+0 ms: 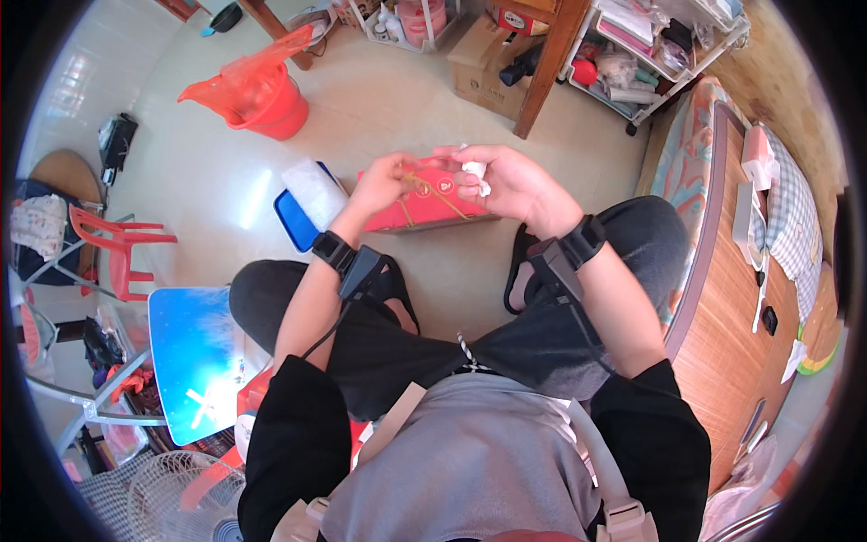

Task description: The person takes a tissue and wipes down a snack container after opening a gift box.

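Observation:
A red box or gift bag [383, 215] with a gold cord [443, 200] rests on the floor between my feet. My left hand [386, 181] is over its left part, fingers curled and tips beside the cord. Whether those fingers pinch the cord or something small cannot be made out. Crumpled white tissue or paper [475, 169] is held in the fingers of my right hand [511, 179], above the right end of the red box. The fingertips of both hands come close together over the box's far edge.
Left of the box, a translucent white pack [315, 190] lies across a blue tray [294, 220]. Beyond stands a red bucket [274, 112] with a red plastic bag. A blue-topped small table [189, 352] is at my left, a wood-surfaced bed [731, 339] at my right.

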The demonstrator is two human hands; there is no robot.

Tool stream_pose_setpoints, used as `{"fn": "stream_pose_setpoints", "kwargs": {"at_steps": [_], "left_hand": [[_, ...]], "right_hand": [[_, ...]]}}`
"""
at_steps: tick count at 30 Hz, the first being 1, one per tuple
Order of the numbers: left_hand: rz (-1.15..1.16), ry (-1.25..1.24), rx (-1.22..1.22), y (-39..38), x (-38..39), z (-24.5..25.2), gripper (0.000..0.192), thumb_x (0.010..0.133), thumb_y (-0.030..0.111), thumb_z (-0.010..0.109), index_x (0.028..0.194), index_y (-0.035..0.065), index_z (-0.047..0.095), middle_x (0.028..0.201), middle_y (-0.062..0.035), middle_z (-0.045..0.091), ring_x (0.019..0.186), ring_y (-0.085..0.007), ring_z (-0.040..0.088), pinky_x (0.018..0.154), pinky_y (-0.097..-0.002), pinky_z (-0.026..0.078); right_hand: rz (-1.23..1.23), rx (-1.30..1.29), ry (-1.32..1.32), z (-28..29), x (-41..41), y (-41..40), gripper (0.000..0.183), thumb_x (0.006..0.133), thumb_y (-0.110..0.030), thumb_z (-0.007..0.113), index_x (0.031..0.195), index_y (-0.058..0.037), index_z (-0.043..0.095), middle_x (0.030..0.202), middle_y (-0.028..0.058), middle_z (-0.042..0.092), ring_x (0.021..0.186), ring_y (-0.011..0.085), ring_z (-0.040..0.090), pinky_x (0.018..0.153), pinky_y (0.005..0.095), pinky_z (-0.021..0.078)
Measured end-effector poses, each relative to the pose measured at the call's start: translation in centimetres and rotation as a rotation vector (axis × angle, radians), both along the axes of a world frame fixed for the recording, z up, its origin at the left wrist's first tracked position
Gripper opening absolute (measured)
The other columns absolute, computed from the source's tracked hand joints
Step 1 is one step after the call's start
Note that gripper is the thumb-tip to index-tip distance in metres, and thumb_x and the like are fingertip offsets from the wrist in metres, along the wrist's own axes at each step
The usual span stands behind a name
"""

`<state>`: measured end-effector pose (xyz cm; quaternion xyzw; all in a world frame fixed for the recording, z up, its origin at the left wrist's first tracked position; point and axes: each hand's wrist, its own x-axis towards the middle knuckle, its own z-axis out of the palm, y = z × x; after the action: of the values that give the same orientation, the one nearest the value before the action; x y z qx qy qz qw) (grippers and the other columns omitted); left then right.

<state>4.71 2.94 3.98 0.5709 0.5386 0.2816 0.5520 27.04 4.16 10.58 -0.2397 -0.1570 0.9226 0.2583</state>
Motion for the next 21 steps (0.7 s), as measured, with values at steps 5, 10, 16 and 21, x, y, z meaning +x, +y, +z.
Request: {"fn": "stream_pose_setpoints", "kwargs": {"at_steps": [5,10,16,21], "left_hand": [[-0.150,0.423,0.168,-0.3,0.4,1.9,0.032,0.076,-0.001,0.058,0.107,-0.0016,0.054,0.075,-0.0110,0.065,0.065,-0.0136,0.059,0.063,-0.0260,0.046],[-0.265,0.580,0.094,0.9,-0.7,1.2,0.016,0.078,0.011,0.060,0.085,-0.0032,0.062,0.073,-0.0170,0.063,0.067,-0.0270,0.062,0.065,-0.0363,0.047],[-0.354,0.499,0.053,3.3,1.9,1.5,0.023,0.082,0.020,0.058,0.074,-0.0022,0.060,0.060,-0.0167,0.055,0.055,-0.0240,0.052,0.055,-0.0346,0.042],[-0.420,0.442,0.178,3.4,2.7,2.5,0.029,0.084,0.020,0.058,0.069,-0.0038,0.053,0.054,-0.0162,0.044,0.048,-0.0218,0.039,0.049,-0.0339,0.035]], "right_hand": [[-0.072,0.033,-0.223,0.6,2.5,2.5,0.014,0.082,-0.003,0.053,0.096,-0.0007,0.050,0.075,0.0038,0.049,0.060,0.0131,0.046,0.056,0.0275,0.0382],[-0.072,0.079,-0.375,-1.9,3.4,4.8,0.023,0.084,-0.005,0.051,0.105,0.0004,0.045,0.088,0.0066,0.052,0.076,0.0164,0.052,0.071,0.0306,0.0421],[-0.082,0.100,-0.421,-1.9,3.4,4.7,0.019,0.089,-0.010,0.049,0.103,0.0019,0.051,0.094,0.0081,0.055,0.079,0.0162,0.053,0.073,0.0312,0.0438],[-0.130,0.104,-0.312,-0.7,4.8,5.8,0.019,0.088,-0.009,0.049,0.103,0.0028,0.052,0.096,0.0086,0.055,0.077,0.0158,0.053,0.073,0.0304,0.0446]]}}
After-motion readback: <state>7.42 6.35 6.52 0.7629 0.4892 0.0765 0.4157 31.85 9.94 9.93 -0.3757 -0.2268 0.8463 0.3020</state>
